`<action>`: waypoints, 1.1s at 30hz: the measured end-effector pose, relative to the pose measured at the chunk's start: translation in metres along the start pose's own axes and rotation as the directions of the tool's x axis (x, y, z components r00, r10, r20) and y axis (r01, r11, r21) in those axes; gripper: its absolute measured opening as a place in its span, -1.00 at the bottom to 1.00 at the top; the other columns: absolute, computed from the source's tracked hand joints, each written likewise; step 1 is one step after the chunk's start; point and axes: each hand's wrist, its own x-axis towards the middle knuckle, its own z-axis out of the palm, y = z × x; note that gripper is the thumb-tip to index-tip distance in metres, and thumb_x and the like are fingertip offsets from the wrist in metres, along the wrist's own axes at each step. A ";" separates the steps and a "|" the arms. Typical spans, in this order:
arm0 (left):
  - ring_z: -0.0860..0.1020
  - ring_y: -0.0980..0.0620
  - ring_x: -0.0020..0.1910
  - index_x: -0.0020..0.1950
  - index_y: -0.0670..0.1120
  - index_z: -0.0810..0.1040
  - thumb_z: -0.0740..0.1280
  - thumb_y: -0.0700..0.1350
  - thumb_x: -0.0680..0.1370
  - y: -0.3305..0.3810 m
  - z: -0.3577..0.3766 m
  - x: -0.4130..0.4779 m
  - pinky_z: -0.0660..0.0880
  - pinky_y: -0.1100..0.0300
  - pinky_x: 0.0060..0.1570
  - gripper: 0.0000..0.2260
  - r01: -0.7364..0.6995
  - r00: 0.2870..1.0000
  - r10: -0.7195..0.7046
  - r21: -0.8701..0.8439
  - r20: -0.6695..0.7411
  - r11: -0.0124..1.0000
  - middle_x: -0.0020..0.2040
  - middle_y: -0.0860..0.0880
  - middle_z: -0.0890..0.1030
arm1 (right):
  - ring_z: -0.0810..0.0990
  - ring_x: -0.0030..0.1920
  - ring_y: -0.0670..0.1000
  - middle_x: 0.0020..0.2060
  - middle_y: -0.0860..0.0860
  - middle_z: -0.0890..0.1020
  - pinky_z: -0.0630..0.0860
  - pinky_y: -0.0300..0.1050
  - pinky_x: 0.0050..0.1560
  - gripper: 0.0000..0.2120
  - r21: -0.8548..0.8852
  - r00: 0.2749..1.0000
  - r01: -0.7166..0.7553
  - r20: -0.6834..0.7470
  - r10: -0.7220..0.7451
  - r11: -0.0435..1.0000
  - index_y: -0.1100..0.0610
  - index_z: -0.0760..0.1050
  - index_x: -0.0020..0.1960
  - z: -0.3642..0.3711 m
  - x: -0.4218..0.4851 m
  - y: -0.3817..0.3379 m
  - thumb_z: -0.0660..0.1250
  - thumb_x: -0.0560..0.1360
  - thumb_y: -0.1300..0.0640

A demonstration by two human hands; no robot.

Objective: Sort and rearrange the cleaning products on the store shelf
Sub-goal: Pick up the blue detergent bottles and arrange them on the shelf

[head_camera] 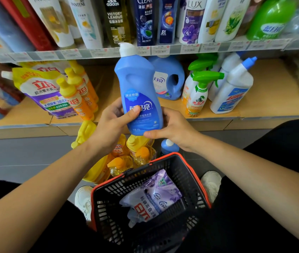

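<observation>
Two hands grip one blue bottle (139, 92): left hand (112, 121) and right hand (172, 127) curled round its base.

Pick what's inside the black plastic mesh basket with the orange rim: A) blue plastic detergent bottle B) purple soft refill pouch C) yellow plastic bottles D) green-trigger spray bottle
B: the purple soft refill pouch lies in the black plastic mesh basket; the blue plastic detergent bottle is held outside it by the left hand and right hand.
</observation>
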 end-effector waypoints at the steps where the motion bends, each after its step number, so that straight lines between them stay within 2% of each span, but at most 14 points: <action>1: 0.65 0.03 0.15 0.29 -0.14 0.53 0.39 -0.11 0.54 0.003 -0.002 0.002 0.61 0.20 0.01 -0.67 -0.012 1.000 0.012 0.041 -0.005 0.999 0.14 -0.01 0.70 | 0.67 0.12 0.16 0.12 0.17 0.68 0.62 0.12 0.16 -0.40 0.034 1.000 0.012 -0.028 -0.011 0.999 0.23 0.51 0.22 0.000 0.000 0.000 0.62 0.23 0.24; 3: 0.66 0.07 0.13 0.24 -0.11 0.59 0.43 -0.07 0.48 0.010 -0.008 0.007 0.60 0.22 0.03 -0.66 -0.032 0.997 0.043 0.172 -0.059 0.985 0.11 0.02 0.72 | 0.68 0.08 0.16 0.08 0.18 0.68 0.61 0.15 0.14 -0.42 0.107 0.994 0.048 -0.099 -0.037 0.993 0.20 0.51 0.18 -0.004 0.002 -0.003 0.63 0.22 0.24; 5: 0.68 0.09 0.00 0.10 -0.14 0.68 0.48 0.01 0.44 0.011 -0.016 0.009 0.59 0.16 -0.04 -0.68 0.005 0.985 0.059 0.366 -0.163 0.931 -0.01 0.01 0.75 | 0.68 -0.01 0.08 -0.03 0.07 0.70 0.63 0.10 0.04 -0.49 0.153 0.982 0.093 -0.179 -0.065 0.984 0.07 0.52 0.07 -0.012 0.005 -0.010 0.63 0.18 0.18; 7: 0.67 0.01 -0.19 -0.12 -0.16 0.73 0.50 0.12 0.43 0.006 -0.024 0.007 0.60 -0.02 -0.14 -0.67 0.087 0.962 0.086 0.587 -0.261 0.805 -0.20 -0.07 0.73 | 0.67 -0.05 -0.02 -0.09 -0.05 0.70 0.62 -0.05 -0.07 -0.51 0.093 0.963 0.152 -0.237 -0.127 0.984 0.01 0.53 0.03 -0.020 0.007 -0.019 0.61 0.15 0.14; 9: 0.67 -0.05 -0.24 -0.18 -0.12 0.73 0.51 0.15 0.46 0.000 -0.026 0.004 0.62 -0.13 -0.18 -0.68 0.080 0.945 0.172 0.706 -0.278 0.703 -0.27 -0.05 0.71 | 0.66 -0.02 -0.06 -0.05 -0.10 0.68 0.60 -0.13 -0.07 -0.51 -0.050 0.945 0.186 -0.266 -0.193 0.981 -0.07 0.56 0.05 -0.028 0.008 -0.025 0.61 0.16 0.09; 11: 0.67 0.03 -0.15 -0.04 -0.08 0.73 0.53 0.18 0.42 0.002 -0.025 0.005 0.64 -0.06 -0.15 -0.66 0.024 0.947 0.221 0.737 -0.233 0.676 -0.16 0.03 0.72 | 0.64 0.06 -0.06 0.01 -0.11 0.66 0.61 -0.10 0.01 -0.51 -0.209 0.940 0.197 -0.238 -0.245 0.958 -0.17 0.58 0.08 -0.032 0.006 -0.029 0.62 0.20 0.06; 13: 0.64 0.13 0.03 0.20 -0.03 0.66 0.54 0.20 0.36 0.003 -0.023 0.008 0.65 0.04 -0.05 -0.50 -0.020 0.985 0.137 0.730 -0.101 0.683 0.05 0.08 0.69 | 0.61 0.12 -0.07 0.05 -0.16 0.64 0.59 -0.11 0.10 -0.50 -0.314 0.946 0.222 -0.158 -0.281 0.923 -0.20 0.58 0.13 -0.032 0.003 -0.030 0.62 0.26 0.08; 16: 0.62 0.08 0.17 0.38 -0.03 0.54 0.60 0.08 0.32 -0.003 -0.013 0.005 0.61 -0.04 0.15 -0.35 -0.052 0.988 -0.058 0.656 0.145 0.753 0.19 0.07 0.65 | 0.61 0.11 -0.12 0.04 -0.22 0.64 0.56 -0.21 0.09 -0.53 -0.304 0.956 0.260 -0.054 -0.289 0.916 -0.12 0.61 0.17 -0.026 -0.002 -0.032 0.62 0.30 0.10; 18: 0.65 0.03 0.13 0.36 -0.09 0.54 0.62 -0.01 0.34 -0.010 -0.008 0.002 0.60 -0.06 0.16 -0.37 -0.103 0.971 -0.058 0.630 0.231 0.769 0.16 0.02 0.68 | 0.62 0.12 -0.11 0.05 -0.21 0.65 0.57 -0.18 0.10 -0.53 -0.276 0.959 0.263 -0.027 -0.281 0.924 0.02 0.60 0.21 -0.022 -0.005 -0.033 0.61 0.33 0.13; 22: 0.67 0.08 0.08 0.33 -0.10 0.56 0.63 0.02 0.33 -0.011 -0.007 0.000 0.63 -0.03 0.09 -0.38 -0.145 0.982 0.032 0.628 0.188 0.765 0.11 0.03 0.71 | 0.61 0.13 -0.09 0.09 -0.09 0.65 0.57 -0.13 0.15 -0.57 -0.246 0.955 0.282 -0.018 -0.296 0.927 0.10 0.58 0.23 -0.013 -0.009 -0.039 0.56 0.38 0.14; 25: 0.69 0.03 0.03 0.32 -0.08 0.60 0.65 0.09 0.31 -0.012 -0.006 -0.003 0.64 -0.08 0.04 -0.37 -0.203 0.978 0.111 0.711 0.174 0.673 0.06 0.01 0.72 | 0.60 0.06 -0.10 0.02 -0.06 0.64 0.53 -0.15 0.13 -0.66 -0.279 0.953 0.284 -0.028 -0.303 0.918 0.10 0.58 0.12 -0.006 -0.011 -0.043 0.53 0.38 0.09; 29: 0.68 -0.06 -0.10 0.29 0.02 0.63 0.53 0.29 0.27 -0.013 -0.007 -0.006 0.61 -0.10 -0.08 -0.34 -0.236 0.969 0.191 0.805 0.155 0.544 -0.06 -0.02 0.73 | 0.60 -0.04 -0.03 -0.08 -0.02 0.64 0.52 -0.10 0.01 -0.72 -0.305 0.955 0.272 -0.030 -0.295 0.913 0.14 0.58 0.01 -0.002 -0.012 -0.043 0.54 0.36 0.10; 33: 0.65 0.03 -0.15 0.30 0.08 0.62 0.57 0.20 0.31 -0.015 -0.006 -0.008 0.57 -0.01 -0.18 -0.42 -0.298 0.941 0.286 0.842 0.180 0.450 -0.06 0.04 0.73 | 0.61 -0.11 -0.10 -0.17 -0.06 0.65 0.51 -0.24 -0.03 -0.89 -0.239 0.956 0.265 -0.060 -0.287 0.934 0.07 0.60 -0.08 -0.004 -0.010 -0.044 0.51 0.43 0.15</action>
